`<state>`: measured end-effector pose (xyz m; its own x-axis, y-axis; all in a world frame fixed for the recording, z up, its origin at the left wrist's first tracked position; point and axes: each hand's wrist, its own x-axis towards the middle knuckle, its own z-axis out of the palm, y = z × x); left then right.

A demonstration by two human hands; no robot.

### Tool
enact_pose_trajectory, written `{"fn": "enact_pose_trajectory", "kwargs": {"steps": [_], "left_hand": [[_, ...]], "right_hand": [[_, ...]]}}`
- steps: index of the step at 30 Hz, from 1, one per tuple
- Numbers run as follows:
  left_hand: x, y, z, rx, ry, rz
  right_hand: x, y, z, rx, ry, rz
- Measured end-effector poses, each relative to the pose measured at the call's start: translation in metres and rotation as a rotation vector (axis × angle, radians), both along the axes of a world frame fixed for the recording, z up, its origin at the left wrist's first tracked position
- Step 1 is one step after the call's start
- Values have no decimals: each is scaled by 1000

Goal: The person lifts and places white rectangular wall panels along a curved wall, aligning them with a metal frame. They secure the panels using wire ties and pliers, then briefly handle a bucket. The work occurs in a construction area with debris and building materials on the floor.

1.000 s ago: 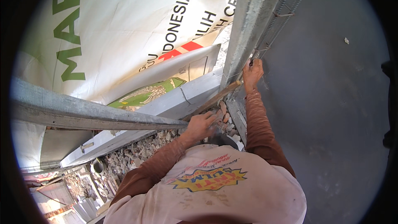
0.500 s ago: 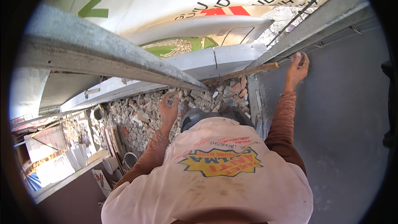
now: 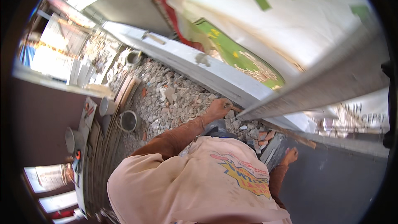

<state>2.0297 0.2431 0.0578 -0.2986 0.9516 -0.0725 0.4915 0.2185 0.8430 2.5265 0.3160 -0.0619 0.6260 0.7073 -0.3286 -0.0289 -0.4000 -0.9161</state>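
My left hand (image 3: 219, 108) is closed, its fingers curled, above the rubble next to the foot of a metal post (image 3: 306, 93). Just beyond its fingertips shows the end of a wooden strip (image 3: 236, 109); whether they touch I cannot tell. Lower right, my right hand (image 3: 291, 155) is also closed, held over or against a smooth dark grey surface (image 3: 331, 174). Anything inside either hand is too small or hidden to name. A longer wooden batten (image 3: 304, 141) runs along the foot of the block wall (image 3: 195, 60), a little above my right hand.
Broken stone and brick rubble (image 3: 166, 85) covers the ground ahead. Buckets (image 3: 129, 121) and stacked boards (image 3: 97, 149) stand at the left. A printed tarpaulin (image 3: 232, 29) hangs behind the low wall. The slanting post crosses the right side.
My view has swung left, so the post now sits at the right. My right hand has come away from the beam and lower. My left hand has reached to the post's foot.
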Motion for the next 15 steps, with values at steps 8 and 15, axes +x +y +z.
{"fn": "enact_pose_trajectory", "kwargs": {"steps": [8,15], "left_hand": [[-154,-108,-68,-322,-52,188],[-256,-253,-147,-613,287,-135]], "right_hand": [[-102,-81,-50,-440,208,160],[-180,-114,22,-355,-81,320]]}}
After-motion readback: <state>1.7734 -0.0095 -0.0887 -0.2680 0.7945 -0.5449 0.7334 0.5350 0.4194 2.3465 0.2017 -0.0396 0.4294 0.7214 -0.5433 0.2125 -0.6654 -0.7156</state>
